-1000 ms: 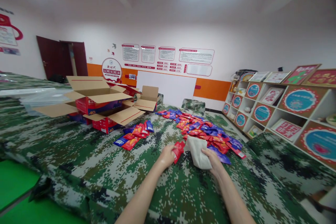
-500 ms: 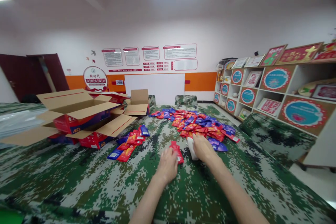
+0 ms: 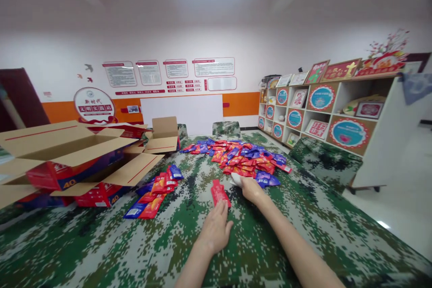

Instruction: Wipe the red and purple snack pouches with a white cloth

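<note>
A single red packet (image 3: 218, 191) lies flat on the camouflage tablecloth in front of me. My left hand (image 3: 216, 230) rests with straight fingers on its near end, thumb held apart. To the right, my right hand (image 3: 252, 190) is closed on a crumpled white cloth (image 3: 236, 180), which may be a tissue. Just beyond that hand spreads a heap of red and blue packets (image 3: 243, 156). On the left, a smaller overlapping row of red and blue packets (image 3: 158, 192) lies apart from the heap.
Open cardboard boxes (image 3: 84, 157) crowd the table's left side, flaps spread outward. A smaller open box (image 3: 164, 135) stands behind them. Camouflage-covered chairs (image 3: 226, 128) stand at the far side, and another chair (image 3: 326, 162) at the right. White shelves (image 3: 384, 112) line the right wall.
My view has turned to the right. My left hand has slid to the red packet's near end and its fingers have straightened. My right hand still holds the white cloth, now nearer the heap.
</note>
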Tool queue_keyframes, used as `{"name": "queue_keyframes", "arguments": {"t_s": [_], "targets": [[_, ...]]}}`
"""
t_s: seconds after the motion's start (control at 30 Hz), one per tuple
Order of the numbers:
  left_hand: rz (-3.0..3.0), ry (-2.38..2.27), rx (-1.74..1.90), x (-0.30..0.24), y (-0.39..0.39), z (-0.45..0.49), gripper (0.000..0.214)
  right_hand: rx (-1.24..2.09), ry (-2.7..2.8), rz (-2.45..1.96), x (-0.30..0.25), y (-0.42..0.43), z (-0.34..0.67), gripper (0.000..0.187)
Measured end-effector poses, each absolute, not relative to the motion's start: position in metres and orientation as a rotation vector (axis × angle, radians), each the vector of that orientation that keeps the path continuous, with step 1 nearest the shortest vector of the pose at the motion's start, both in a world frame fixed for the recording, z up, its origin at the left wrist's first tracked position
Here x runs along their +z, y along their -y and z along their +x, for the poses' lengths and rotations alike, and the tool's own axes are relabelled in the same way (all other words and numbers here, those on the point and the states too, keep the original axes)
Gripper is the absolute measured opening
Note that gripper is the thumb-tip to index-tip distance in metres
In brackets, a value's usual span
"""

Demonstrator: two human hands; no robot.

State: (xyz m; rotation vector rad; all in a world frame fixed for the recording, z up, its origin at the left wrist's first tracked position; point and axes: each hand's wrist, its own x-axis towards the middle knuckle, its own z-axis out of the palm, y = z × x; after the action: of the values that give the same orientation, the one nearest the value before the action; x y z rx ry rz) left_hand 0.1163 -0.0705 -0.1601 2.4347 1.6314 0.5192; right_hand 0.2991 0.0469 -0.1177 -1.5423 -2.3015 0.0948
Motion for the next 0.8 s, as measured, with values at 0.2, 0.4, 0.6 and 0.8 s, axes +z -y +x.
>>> {"name": "queue_keyframes", "arguments": {"t_s": [0.2,0.4,0.6,0.8], "targets": [[2.451,-1.627,0.554,-0.158,0.07,0.116,0.055,0.205,2.346,-0.835,-0.102,-0.014,0.273,0.063],[2.43,-1.555,0.573,-0.156,0.073,0.114,0.037,0.335,2.586,-0.595,-0.127,0.013,0.263,0.061],[2.451,-1.591,0.444,-0.163,0.063,0.11,0.056,0.359,2.575,-0.574,-0.15,-0.044,0.265,0.051],[2.445,-1.567,0.43,-0.162,0.059,0.108,0.058,0.252,2.496,-0.84,-0.157,-0.1,0.252,0.054]]}}
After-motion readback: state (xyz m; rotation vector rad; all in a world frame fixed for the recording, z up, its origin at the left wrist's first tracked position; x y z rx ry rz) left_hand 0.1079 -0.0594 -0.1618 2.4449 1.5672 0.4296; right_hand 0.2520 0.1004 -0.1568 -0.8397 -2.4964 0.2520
